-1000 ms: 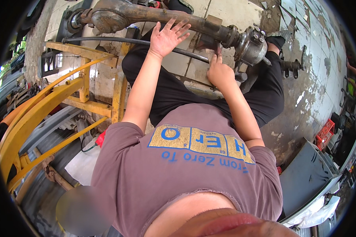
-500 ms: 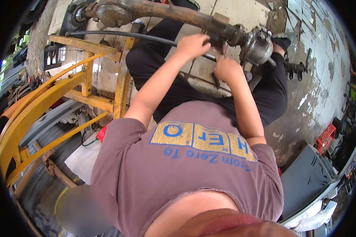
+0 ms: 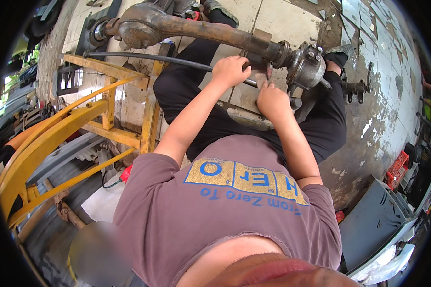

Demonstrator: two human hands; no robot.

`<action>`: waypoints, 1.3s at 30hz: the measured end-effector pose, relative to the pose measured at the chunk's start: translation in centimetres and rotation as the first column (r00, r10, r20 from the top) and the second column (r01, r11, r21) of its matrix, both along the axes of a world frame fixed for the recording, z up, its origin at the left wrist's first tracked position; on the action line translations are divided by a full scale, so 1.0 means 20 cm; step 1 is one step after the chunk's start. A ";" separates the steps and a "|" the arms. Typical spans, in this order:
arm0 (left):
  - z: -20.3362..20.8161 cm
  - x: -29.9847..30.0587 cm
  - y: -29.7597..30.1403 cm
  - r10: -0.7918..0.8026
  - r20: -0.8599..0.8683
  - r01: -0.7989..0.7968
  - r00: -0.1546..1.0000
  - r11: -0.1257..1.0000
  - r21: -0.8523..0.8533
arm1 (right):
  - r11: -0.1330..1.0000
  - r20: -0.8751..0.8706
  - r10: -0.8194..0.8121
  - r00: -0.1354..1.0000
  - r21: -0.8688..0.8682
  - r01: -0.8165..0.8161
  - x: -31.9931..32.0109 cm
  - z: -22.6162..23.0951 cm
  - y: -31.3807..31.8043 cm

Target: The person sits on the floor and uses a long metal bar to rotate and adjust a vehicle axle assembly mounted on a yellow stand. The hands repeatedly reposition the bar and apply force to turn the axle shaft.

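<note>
My left hand (image 3: 229, 71) lies over a long dark rod (image 3: 153, 57), its fingers curled round near the rod's right end. Just to its right, my right hand (image 3: 274, 101) is closed, fingertips toward a small reddish piece (image 3: 269, 71) below the axle tube. What those fingers hold, if anything, is hidden. Beyond both hands stretches a rusty brown axle housing (image 3: 206, 32) with a bulged middle at the left. At its right end sits a round grey metal hub (image 3: 307, 67) with studs, beside my right hand.
A yellow metal frame (image 3: 143, 119) stands close on the left. My legs in black trousers (image 3: 321, 119) spread round the work. A bracketed metal part (image 3: 357, 87) lies on the right. Farther right are a red crate (image 3: 397, 170) and a grey metal box (image 3: 376, 225).
The whole view has shifted, so the axle sits slightly lower in the picture. Both hands have drawn a little nearer to me, and the right hand's fingers have changed pose.
</note>
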State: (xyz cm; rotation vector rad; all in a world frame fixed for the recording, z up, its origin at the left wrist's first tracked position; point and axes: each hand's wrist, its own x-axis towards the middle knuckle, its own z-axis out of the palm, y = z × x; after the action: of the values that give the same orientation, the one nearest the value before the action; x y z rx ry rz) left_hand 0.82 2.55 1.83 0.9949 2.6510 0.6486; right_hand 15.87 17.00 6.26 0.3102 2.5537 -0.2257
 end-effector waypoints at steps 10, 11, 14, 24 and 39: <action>-0.03 0.00 0.01 -0.026 -0.054 0.025 0.998 1.000 -0.018 | 1.000 -0.057 0.024 0.998 -0.010 -0.025 0.02 -0.03 0.00; -0.02 0.01 0.01 -0.029 -0.059 0.028 0.998 1.000 -0.011 | 0.999 -0.043 0.029 0.999 -0.033 -0.031 -0.03 -0.06 0.04; -0.02 -0.01 0.02 -0.001 -0.008 0.001 1.000 1.000 -0.024 | 0.994 -0.086 0.106 0.991 0.022 -0.105 0.01 -0.06 0.06; -0.04 -0.01 0.01 -0.012 -0.041 0.013 0.999 1.000 0.006 | 0.998 -0.032 -0.049 0.998 0.027 0.050 -0.03 -0.05 -0.02; -0.05 -0.01 0.00 -0.018 -0.017 0.017 1.000 0.999 -0.047 | 0.998 0.114 0.013 0.993 -0.056 -0.007 -0.14 0.09 0.05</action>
State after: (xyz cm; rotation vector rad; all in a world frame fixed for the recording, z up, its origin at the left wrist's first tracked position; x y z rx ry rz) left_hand 0.62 2.52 0.88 1.0147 2.6568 0.5737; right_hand 13.16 17.97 8.00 0.2810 2.4308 -0.2670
